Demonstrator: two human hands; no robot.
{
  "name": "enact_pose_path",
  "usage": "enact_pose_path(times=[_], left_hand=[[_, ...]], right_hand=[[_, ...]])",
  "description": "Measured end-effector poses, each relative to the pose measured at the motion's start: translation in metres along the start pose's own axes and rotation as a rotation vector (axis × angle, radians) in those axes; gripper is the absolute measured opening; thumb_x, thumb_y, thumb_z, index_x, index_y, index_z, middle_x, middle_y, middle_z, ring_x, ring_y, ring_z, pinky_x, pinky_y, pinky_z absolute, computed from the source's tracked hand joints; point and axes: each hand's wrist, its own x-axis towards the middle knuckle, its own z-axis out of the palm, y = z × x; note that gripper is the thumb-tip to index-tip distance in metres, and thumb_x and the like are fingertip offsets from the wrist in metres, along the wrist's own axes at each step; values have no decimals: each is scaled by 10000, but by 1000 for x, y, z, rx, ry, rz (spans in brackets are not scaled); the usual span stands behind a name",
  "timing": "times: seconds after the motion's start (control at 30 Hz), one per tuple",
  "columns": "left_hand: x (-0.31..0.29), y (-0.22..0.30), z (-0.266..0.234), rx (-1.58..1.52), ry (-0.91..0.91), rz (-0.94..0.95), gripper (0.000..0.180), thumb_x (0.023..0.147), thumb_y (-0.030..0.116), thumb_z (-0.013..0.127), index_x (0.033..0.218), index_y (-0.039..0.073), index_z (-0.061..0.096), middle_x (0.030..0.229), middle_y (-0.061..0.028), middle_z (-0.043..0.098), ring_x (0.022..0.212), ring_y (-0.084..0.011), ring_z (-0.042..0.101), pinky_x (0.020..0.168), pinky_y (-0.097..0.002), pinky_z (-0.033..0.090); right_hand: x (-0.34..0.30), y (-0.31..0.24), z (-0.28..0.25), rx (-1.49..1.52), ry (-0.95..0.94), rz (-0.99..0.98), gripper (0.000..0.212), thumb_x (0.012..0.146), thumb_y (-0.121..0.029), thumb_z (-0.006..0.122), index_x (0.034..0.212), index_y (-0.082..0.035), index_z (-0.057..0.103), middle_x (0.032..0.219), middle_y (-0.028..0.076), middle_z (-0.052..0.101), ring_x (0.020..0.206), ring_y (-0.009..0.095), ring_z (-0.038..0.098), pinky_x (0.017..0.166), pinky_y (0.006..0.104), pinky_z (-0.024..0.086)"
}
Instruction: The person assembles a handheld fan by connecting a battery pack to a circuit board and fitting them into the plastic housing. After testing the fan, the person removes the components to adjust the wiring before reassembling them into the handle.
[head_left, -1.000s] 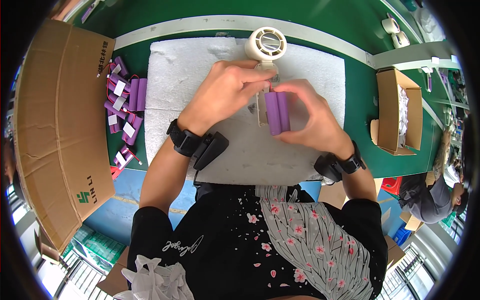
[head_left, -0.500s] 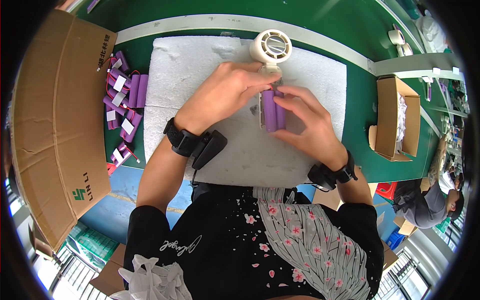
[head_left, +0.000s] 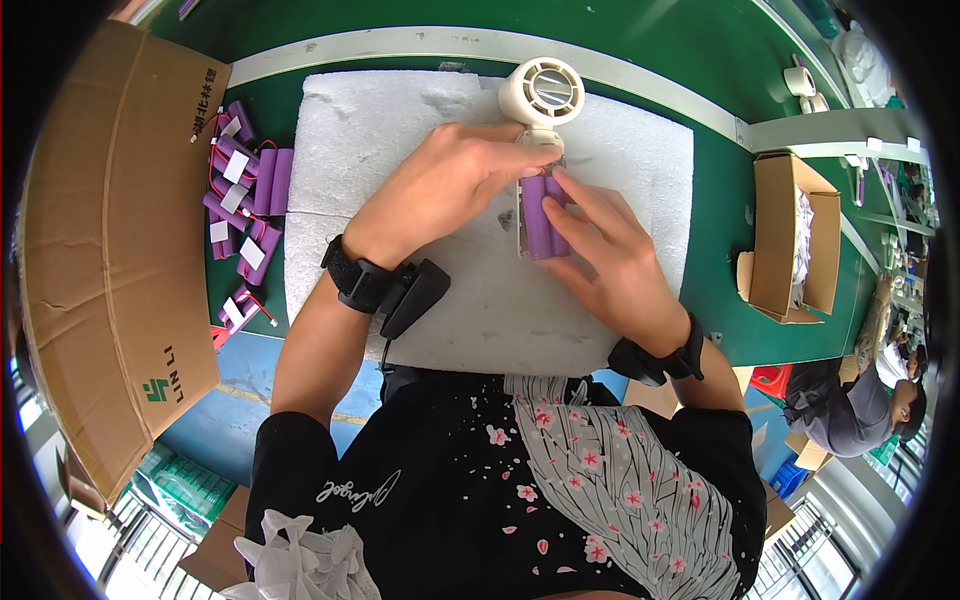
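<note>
A small cream handheld fan (head_left: 541,92) lies on a white foam board, its round head pointing away from me. A purple two-cell battery pack (head_left: 537,220) lies along its open handle, lengthwise toward me. With thumb and fingers pinched at the fan's neck, my left hand (head_left: 440,185) holds the fan and hides part of the pack's upper end. My right hand (head_left: 610,250) grips the pack from its right side, fingers over the top and thumb by the near end. The wires at the neck are mostly covered by my fingers.
The foam board (head_left: 450,310) rests on a green table (head_left: 730,220). Several purple battery packs (head_left: 240,190) with red wires lie left of it, beside a large cardboard box (head_left: 115,250). An open smaller carton (head_left: 790,240) stands at right. A person (head_left: 850,405) sits far right.
My right hand has shifted slightly left, its fingers lying flatter over the battery pack. The pack has moved a little left and away from me. My left hand stays at the neck.
</note>
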Motion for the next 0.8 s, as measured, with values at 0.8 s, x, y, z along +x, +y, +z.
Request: enact_pose_path(times=[0.8], left_hand=[[2,0,0,-42,46,1,318,861,52,647,1163,141,686,932,-160,697,633,-216,628,669,-312,519]], right_hand=[[2,0,7,-49,72,24,490,604,-39,836,1052,3,643,1305,177,564,1046,363,595,854,414,528]])
